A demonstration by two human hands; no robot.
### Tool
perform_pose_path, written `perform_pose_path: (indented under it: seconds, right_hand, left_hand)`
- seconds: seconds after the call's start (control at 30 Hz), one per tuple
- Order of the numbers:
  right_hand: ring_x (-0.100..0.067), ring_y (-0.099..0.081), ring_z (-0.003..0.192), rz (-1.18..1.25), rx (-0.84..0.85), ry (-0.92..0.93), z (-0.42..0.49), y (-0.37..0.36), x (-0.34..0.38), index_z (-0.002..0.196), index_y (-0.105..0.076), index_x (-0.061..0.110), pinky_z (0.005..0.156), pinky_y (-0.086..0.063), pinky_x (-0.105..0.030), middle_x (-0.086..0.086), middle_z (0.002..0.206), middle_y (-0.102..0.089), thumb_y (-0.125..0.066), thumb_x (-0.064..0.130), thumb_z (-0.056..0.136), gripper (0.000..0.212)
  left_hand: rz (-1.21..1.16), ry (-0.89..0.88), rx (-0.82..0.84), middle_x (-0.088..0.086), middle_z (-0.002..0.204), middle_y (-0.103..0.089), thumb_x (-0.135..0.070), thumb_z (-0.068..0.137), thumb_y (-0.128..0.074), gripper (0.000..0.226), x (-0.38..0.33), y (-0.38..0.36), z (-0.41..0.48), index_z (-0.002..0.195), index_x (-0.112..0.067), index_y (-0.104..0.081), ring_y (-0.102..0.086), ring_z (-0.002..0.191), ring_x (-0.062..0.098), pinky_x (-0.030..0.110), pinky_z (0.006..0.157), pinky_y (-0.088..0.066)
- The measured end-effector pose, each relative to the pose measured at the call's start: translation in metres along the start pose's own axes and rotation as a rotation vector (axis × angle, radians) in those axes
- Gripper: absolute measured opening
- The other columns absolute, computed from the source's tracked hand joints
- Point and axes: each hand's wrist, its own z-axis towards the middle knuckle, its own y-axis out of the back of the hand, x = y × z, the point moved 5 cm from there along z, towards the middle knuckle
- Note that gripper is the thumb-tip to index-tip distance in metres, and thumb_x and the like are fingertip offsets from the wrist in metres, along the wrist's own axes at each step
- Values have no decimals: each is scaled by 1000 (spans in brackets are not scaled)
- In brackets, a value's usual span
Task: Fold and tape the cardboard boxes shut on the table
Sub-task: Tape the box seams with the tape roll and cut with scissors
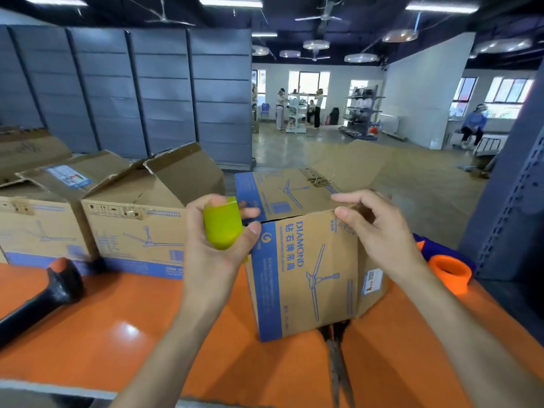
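Orange table (pixel 117 319) carries all boxes. Left boxes (pixel 132 228) stand with flaps up, interiors hidden. Front box (pixel 303 269), centre, has its flaps folded down, contents unseen. Right hand (pixel 379 231) pinches its top corner. Left hand (pixel 212 251) grips the yellow tape roll (pixel 222 225) just beside it. Judgement: taping is about to start, and the next move needs a freed tape end.

Cardboard boxes on the orange table (pixel 147 313): 4. That's the Diamond box (pixel 306 260), open box (pixel 138 225) beside it, second open box (pixel 38 228), and far-left box (pixel 26 151), only partly in sight.

Tape rolls: 2, yellow-green roll (pixel 222 228) and orange roll (pixel 450 272). Blue thing (pixel 424 241) behind it, can't tell if it's a third.

Scissors (pixel 337 360): 1 pair.

Black tool (pixel 50 293) with orange end: 1.

Hands: 2, left hand (pixel 212 254) and right hand (pixel 382 234).

People at the back: 4. Standing person in white (pixel 280 110), second standing person (pixel 318 108), seated person (pixel 311 109), person in blue (pixel 474 125).
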Motion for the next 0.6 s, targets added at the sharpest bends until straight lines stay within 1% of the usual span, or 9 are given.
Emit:
perform_pose_path:
  seconds: [0.07, 0.17, 0.27, 0.3, 0.37, 0.4, 0.5, 0.57, 0.6]
  right_hand:
    - [-17, -56, 107, 7, -7, 20, 0, 0, -1, 106, -72, 44, 96, -41, -29, 1, 101, -62, -68, 27, 95, 20]
    - [-7, -59, 103, 35, -17, 20, 2, 5, -5, 103, -73, 45, 91, -41, -20, 0, 102, -64, -68, 26, 95, 21]
    - [-4, -59, 101, 21, -11, 21, 4, 9, -9, 102, -73, 47, 89, -41, -14, -1, 102, -64, -67, 28, 95, 22]
    - [-5, -59, 104, 13, -11, 19, 4, 10, -11, 102, -73, 48, 92, -42, -17, -1, 103, -63, -67, 29, 95, 21]
    - [-12, -57, 109, -11, -13, 13, 4, 12, -15, 104, -73, 48, 101, -43, -31, -1, 102, -64, -64, 33, 96, 19]
    - [-15, -55, 110, -22, -14, 16, 4, 13, -15, 106, -73, 47, 102, -42, -36, 1, 100, -66, -63, 34, 97, 19]
    - [-12, -50, 102, -70, -12, 64, 6, 12, -12, 109, -71, 46, 93, -39, -33, 18, 86, -62, -60, 31, 98, 22]
    - [-15, -50, 102, -97, -22, 67, 8, 12, -12, 110, -71, 43, 95, -39, -36, 17, 89, -64, -60, 25, 100, 23]
    - [-18, -51, 104, -107, -24, 48, 9, 11, -13, 111, -71, 42, 98, -39, -38, 12, 94, -67, -59, 25, 100, 23]
  left_hand:
    - [-12, 18, 0, 11, 111, -75, -2, 86, -75, 45, 4, 4, 2, 117, -20, -47, -69, 114, 22, 26, 82, -57]
    - [-39, 29, 3, 11, 114, -74, -2, 86, -74, 45, 9, 2, 5, 116, -23, -48, -68, 117, 22, 26, 83, -57]
    - [-27, 15, 14, 12, 113, -73, 1, 88, -74, 45, 13, -1, 10, 117, -21, -47, -69, 116, 21, 24, 84, -56]
    - [-27, 11, 22, 12, 112, -73, 0, 88, -74, 45, 14, -1, 12, 117, -21, -47, -68, 116, 21, 23, 84, -56]
    - [-32, 8, 46, 13, 112, -74, -2, 87, -75, 46, 16, -2, 14, 118, -21, -47, -68, 117, 21, 23, 85, -56]
    - [-29, 11, 60, 13, 112, -74, -3, 86, -76, 47, 17, -2, 15, 119, -21, -46, -68, 117, 21, 24, 85, -56]
    - [-20, 27, 76, 12, 112, -74, -4, 83, -76, 49, 21, 0, 19, 118, -21, -46, -67, 117, 22, 29, 86, -58]
    - [-22, 31, 68, 12, 110, -74, 1, 84, -76, 50, 23, 1, 22, 119, -18, -46, -68, 115, 24, 31, 86, -58]
    - [-25, 29, 63, 12, 109, -74, 5, 85, -75, 50, 24, 1, 22, 119, -16, -45, -68, 115, 25, 30, 86, -58]
